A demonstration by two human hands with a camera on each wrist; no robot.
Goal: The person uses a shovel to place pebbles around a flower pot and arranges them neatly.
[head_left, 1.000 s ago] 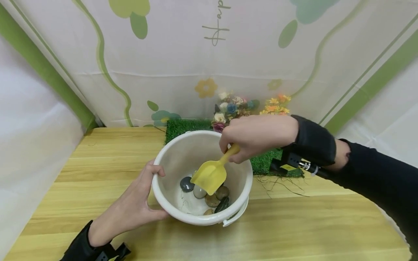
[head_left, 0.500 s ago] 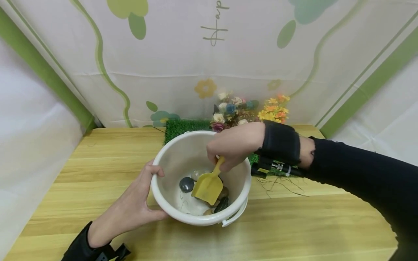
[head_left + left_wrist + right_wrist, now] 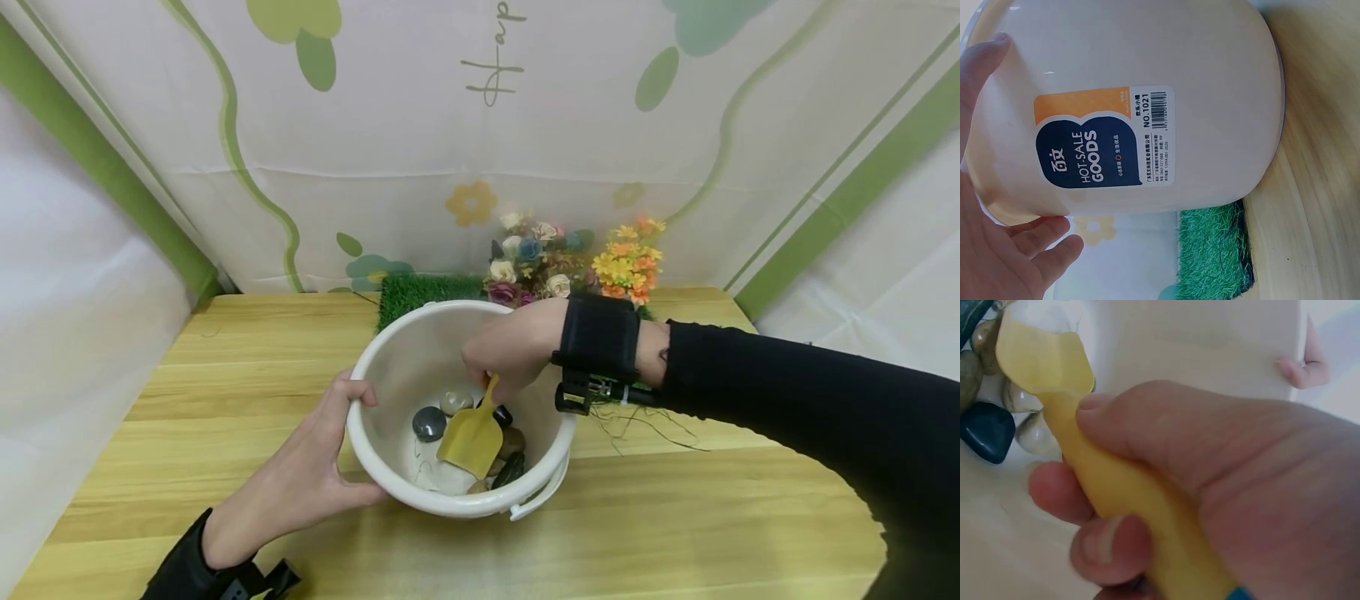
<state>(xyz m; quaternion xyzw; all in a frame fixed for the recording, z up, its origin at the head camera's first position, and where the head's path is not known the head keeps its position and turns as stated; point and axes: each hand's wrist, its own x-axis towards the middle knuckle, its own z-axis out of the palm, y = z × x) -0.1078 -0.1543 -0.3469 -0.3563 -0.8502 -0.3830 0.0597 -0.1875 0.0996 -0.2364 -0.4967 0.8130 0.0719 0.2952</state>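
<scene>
You're right in there, right grip (image 3: pixel 510 346) wrapped round the yellow shovel (image 3: pixel 472 442), low among the stones (image 3: pixel 429 424) in the white bucket (image 3: pixel 450 505) your left grip (image 3: pixel 318 462) holds at the rim, reaching apparently done, scooping seemingly left, nothing visibly loaded

A pale wooden bench (image 3: pixel 697 517), its grain running side to side, spreads out beneath both grips. On it stands a white bucket (image 3: pixel 408 358), mouth up, its near-left rim in the left grip (image 3: pixel 330 454) and the right grip (image 3: pixel 517 340) inside. Beyond the right grip lies a green grass mat (image 3: pixel 423 292), partly hidden by the bucket. Thin dry strands (image 3: pixel 652 421) lie right of that grip. Whether the flowers (image 3: pixel 626 262) beyond it touch the bench is hard to tell.
</scene>
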